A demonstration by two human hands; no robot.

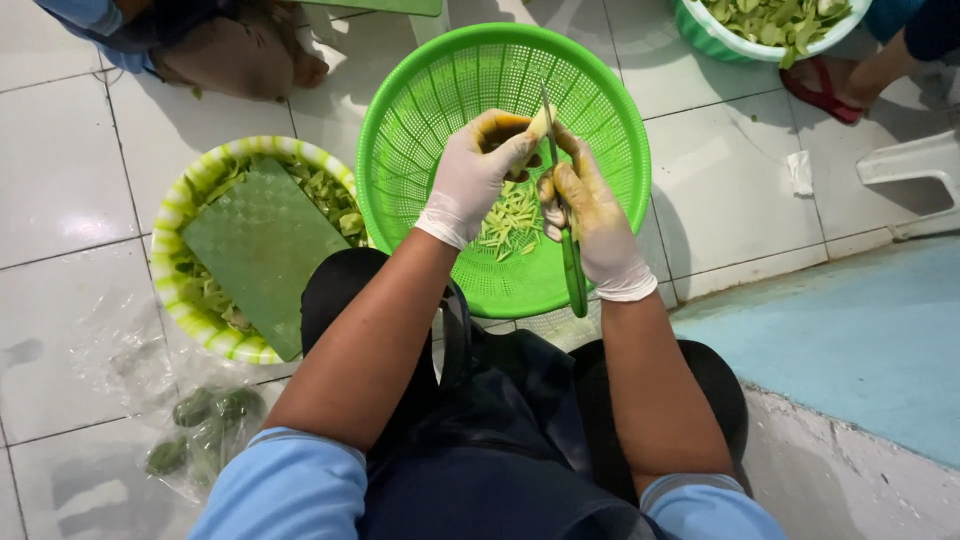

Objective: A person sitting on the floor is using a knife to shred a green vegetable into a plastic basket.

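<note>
Head view: left hand [478, 172] gloved, grip closed on a pale fruit piece [538, 122] over the green basket [420, 110]. Right hand [583, 205] grips a green-handled knife [573, 270], blade against the piece. Shreds [510, 218] lie in basket. Left: bowl [175, 215] with board [262, 245].

Shreds [512, 222] lie in the basket [420, 110]; bowl [180, 215] sits to its left.
</note>
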